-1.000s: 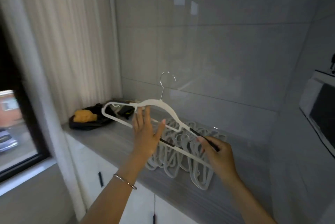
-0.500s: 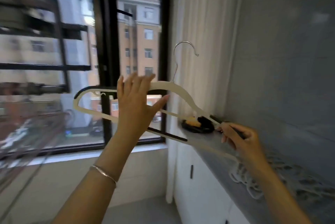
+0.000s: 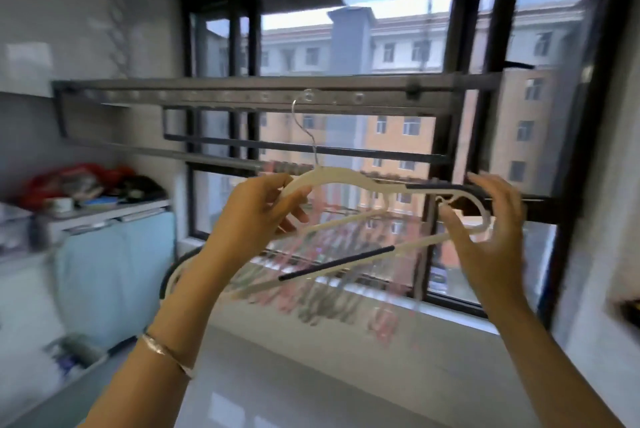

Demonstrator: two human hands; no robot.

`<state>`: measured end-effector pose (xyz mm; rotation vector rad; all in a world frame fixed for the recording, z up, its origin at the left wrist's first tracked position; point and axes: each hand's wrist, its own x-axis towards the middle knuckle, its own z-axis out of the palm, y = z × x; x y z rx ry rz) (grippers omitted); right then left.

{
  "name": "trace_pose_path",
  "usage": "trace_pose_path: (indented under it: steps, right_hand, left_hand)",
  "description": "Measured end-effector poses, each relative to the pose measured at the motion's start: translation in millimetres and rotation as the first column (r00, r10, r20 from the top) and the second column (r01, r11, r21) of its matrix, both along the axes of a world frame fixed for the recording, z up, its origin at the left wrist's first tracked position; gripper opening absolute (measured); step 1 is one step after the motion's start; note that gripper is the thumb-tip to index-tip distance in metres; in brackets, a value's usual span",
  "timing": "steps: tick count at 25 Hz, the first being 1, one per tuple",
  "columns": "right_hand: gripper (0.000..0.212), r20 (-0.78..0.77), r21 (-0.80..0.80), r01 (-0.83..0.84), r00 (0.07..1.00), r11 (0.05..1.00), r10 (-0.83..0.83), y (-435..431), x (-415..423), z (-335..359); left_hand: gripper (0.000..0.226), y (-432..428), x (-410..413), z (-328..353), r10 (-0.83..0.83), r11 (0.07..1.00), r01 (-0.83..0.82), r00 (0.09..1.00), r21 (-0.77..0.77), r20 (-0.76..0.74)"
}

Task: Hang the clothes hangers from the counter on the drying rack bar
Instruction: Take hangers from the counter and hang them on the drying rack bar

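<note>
the left hand [image 3: 256, 216] grips the left shoulder of a cream-white plastic clothes hanger [image 3: 341, 174] with black non-slip strips, its fingers curled over the top arm. the right hand [image 3: 491, 237] holds the hanger's right end, fingers curved over the black-sleeved loop and thumb tucked beneath, so both hands are closed on the same hanger. it is held up in the air, top arm roughly level, lower rail slanting down toward seven o'clock. its thin metal hook [image 3: 314, 150] rises toward twelve o'clock, and its curl overlaps the dark metal drying rack bar [image 3: 207, 95] with a row of round holes. blur hides whether the hook is over the bar or only in front of it. a slim metal bangle [image 3: 162, 351] circles the left wrist. at six o'clock from the hanger, behind it, hangs a peg rack with pink and grey clips [image 3: 325, 292]. beyond stands a black-framed window [image 3: 465, 29]. at nine o'clock a light blue cloth [image 3: 114, 265] drapes below a red bag [image 3: 79, 174].
</note>
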<state>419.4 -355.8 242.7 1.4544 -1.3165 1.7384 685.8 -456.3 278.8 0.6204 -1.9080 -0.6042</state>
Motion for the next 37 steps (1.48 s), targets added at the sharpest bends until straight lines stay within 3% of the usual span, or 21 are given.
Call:
trace_pose_path:
  steps: [2,4,7,10,14,17,21,24,26,28,30,34,37]
  right_hand:
    - [0.039,-0.011,0.042,-0.131,0.991,0.99,0.132,-51,75,-2]
    - [0.037,0.037,0.185,-0.29,0.957,0.939,0.288,-90,141,-6]
    - [0.037,0.259,0.397,-0.536,0.844,0.745,0.469,-141,223,-5]
    - [0.035,0.339,0.494,-0.609,0.792,0.62,0.508,-195,273,2]
    - [0.031,0.241,0.621,-0.566,0.797,0.543,0.555,-267,310,11]
    - [0.029,0.255,0.653,-0.577,0.777,0.49,0.576,-312,306,12]
    - [0.028,0.346,0.632,-0.573,0.811,0.522,0.472,-360,275,16]
    - [0.032,0.281,0.654,-0.478,0.873,0.586,0.399,-385,246,17]
    - [0.028,0.133,0.639,-0.293,0.953,0.711,0.273,-395,230,17]
    - [0.021,0.007,0.465,-0.123,0.991,0.877,0.135,-398,217,18]
    - [0.021,-0.111,0.315,0.041,0.994,0.948,-0.006,-399,201,21]
    - [0.034,-0.163,0.388,0.368,0.93,0.845,-0.33,-394,167,19]
    - [0.039,-0.158,0.435,0.448,0.892,0.781,-0.424,-380,160,7]
  left_hand:
    - [0.021,-24,67,-3,0.033,0.997,-0.03,0.999,0.075,-0.04]
    - [0.023,-42,117,-7,0.075,0.99,-0.068,0.996,0.124,-0.051]
    - [0.021,-75,168,-18,0.168,0.976,-0.161,0.985,0.145,-0.037]
    - [0.018,-110,193,-35,0.279,0.951,-0.276,0.96,0.138,-0.01]
    - [0.02,-156,207,-47,0.358,0.921,-0.353,0.934,0.167,0.002]
    - [0.016,-191,204,-45,0.23,0.939,-0.238,0.971,0.247,0.062]
    - [0.026,-239,187,-36,-0.149,0.91,0.11,0.986,0.4,0.069]
    - [0.027,-276,164,-35,-0.273,0.863,0.256,0.962,0.436,-0.024]
    - [0.026,-301,147,-36,-0.282,0.833,0.298,0.954,0.467,-0.105]
    - [0.026,-327,130,-38,-0.319,0.804,0.347,0.937,0.482,-0.142]
    - [0.023,-349,115,-38,-0.383,0.77,0.398,0.914,0.499,-0.137]
    - [0.023,-379,77,-37,-0.471,0.699,0.468,0.87,0.54,-0.144]
    - [0.028,-388,54,-44,-0.509,0.672,0.487,0.851,0.558,-0.13]
